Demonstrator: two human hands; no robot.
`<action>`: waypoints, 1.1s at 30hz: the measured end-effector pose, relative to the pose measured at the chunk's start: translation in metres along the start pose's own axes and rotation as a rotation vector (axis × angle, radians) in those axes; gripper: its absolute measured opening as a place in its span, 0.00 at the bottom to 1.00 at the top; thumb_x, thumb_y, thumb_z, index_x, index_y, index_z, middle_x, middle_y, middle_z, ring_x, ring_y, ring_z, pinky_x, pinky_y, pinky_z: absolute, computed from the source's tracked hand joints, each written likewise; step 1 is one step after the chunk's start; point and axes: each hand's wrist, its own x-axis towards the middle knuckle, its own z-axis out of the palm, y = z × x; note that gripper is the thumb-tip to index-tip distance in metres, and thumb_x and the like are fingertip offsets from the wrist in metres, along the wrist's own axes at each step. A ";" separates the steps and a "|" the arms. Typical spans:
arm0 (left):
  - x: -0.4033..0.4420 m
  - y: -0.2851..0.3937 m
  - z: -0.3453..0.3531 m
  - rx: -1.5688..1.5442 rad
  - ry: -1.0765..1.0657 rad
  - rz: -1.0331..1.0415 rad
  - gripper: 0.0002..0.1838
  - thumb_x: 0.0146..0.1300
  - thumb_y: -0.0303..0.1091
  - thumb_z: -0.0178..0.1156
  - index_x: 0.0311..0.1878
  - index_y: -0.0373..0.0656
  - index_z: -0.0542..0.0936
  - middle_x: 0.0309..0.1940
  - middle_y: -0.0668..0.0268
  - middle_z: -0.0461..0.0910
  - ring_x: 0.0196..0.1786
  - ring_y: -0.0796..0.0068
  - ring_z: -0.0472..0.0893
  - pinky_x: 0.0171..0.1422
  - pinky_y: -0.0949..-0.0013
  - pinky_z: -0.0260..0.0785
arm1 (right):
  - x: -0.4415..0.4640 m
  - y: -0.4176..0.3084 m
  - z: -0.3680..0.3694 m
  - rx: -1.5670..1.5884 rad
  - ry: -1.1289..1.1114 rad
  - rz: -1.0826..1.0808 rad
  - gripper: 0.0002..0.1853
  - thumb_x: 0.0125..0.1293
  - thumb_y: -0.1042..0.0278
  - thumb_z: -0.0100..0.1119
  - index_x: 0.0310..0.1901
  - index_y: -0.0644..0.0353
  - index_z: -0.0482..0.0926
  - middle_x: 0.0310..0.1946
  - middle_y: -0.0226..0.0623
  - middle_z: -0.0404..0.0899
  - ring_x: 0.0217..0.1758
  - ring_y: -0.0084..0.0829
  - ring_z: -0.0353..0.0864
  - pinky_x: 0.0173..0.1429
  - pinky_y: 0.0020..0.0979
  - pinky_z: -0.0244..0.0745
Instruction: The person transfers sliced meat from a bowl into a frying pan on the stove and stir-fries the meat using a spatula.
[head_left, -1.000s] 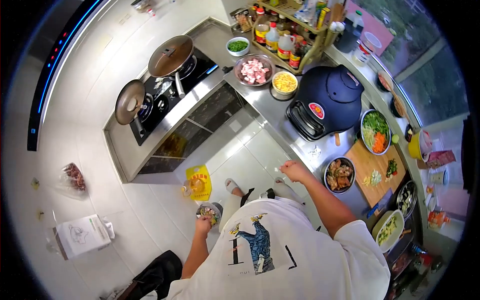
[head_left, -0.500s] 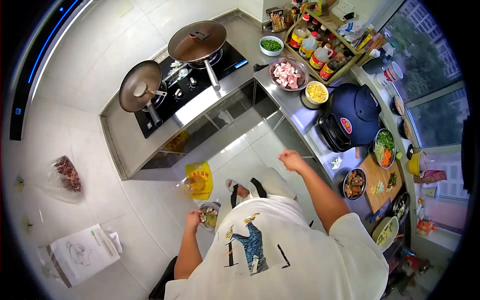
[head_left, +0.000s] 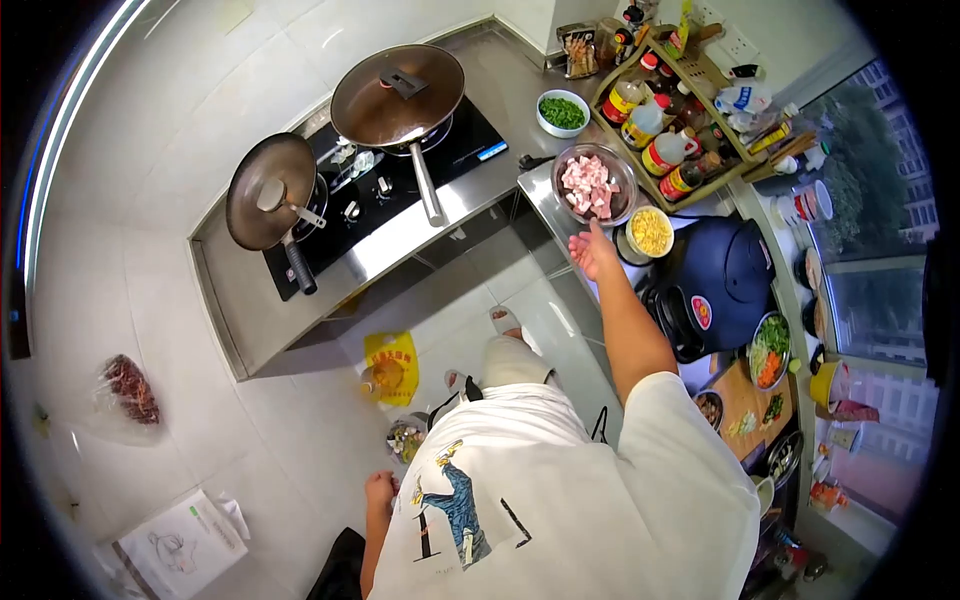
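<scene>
Meat point(head_left: 588, 186): pink and white chunks, piled in a metal bowl point(head_left: 626, 178) on the counter, right in front of the outstretched arm.
Right hand point(head_left: 590, 252): out at full reach by the counter's edge, fingers loosely apart, nothing visible in the grip! Fingertips sit right at the metal bowl's near side; touching or just short, I cannot tell.
Yellow shreds point(head_left: 651, 231): heaped in a small bowl just beside the right hand and next to the meat.
Left hand point(head_left: 380, 490): low at the person's side, fingers curled in together; whether they clasp anything, I cannot tell. Nearest to it, a bin point(head_left: 408, 419) with scraps inside.
Greens point(head_left: 562, 112): chopped fine, in a white bowl near the meat, on the stove side.
Stove point(head_left: 472, 140): 2 pans up there, the lidded pan point(head_left: 370, 105) and the tilted pan point(head_left: 258, 225), a ladle resting in the latter.
Counter's far stretch: dark blue appliance point(head_left: 722, 262) beyond the forearm, cutting board point(head_left: 733, 395) past it, bottles point(head_left: 660, 152) racked behind the meat.
</scene>
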 end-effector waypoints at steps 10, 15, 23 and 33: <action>0.000 0.141 0.068 0.111 -0.029 0.078 0.14 0.66 0.40 0.55 0.32 0.39 0.81 0.23 0.64 0.80 0.26 0.72 0.77 0.33 0.65 0.70 | 0.016 -0.009 -0.008 0.008 0.125 -0.258 0.11 0.66 0.69 0.48 0.45 0.66 0.72 0.36 0.41 0.77 0.35 0.34 0.80 0.40 0.35 0.83; 0.027 0.235 0.092 0.040 -0.080 0.270 0.12 0.69 0.37 0.57 0.39 0.37 0.79 0.28 0.67 0.80 0.28 0.77 0.77 0.35 0.72 0.71 | -0.040 -0.037 -0.005 -0.258 0.012 -0.415 0.11 0.67 0.67 0.50 0.45 0.65 0.74 0.39 0.39 0.79 0.38 0.30 0.81 0.40 0.32 0.84; 0.004 0.357 0.129 -0.018 -0.172 0.512 0.11 0.70 0.35 0.55 0.46 0.36 0.79 0.31 0.67 0.81 0.32 0.79 0.78 0.40 0.73 0.73 | -0.107 -0.097 0.040 -0.515 -0.180 -0.417 0.13 0.66 0.67 0.49 0.45 0.68 0.77 0.38 0.39 0.83 0.37 0.28 0.84 0.39 0.32 0.84; -0.023 0.373 0.137 -0.258 -0.275 0.571 0.11 0.69 0.34 0.56 0.47 0.37 0.79 0.32 0.69 0.79 0.35 0.82 0.76 0.42 0.76 0.70 | -0.127 -0.104 0.106 -0.590 -0.436 -0.279 0.12 0.66 0.66 0.51 0.46 0.63 0.75 0.37 0.37 0.82 0.34 0.28 0.83 0.38 0.34 0.83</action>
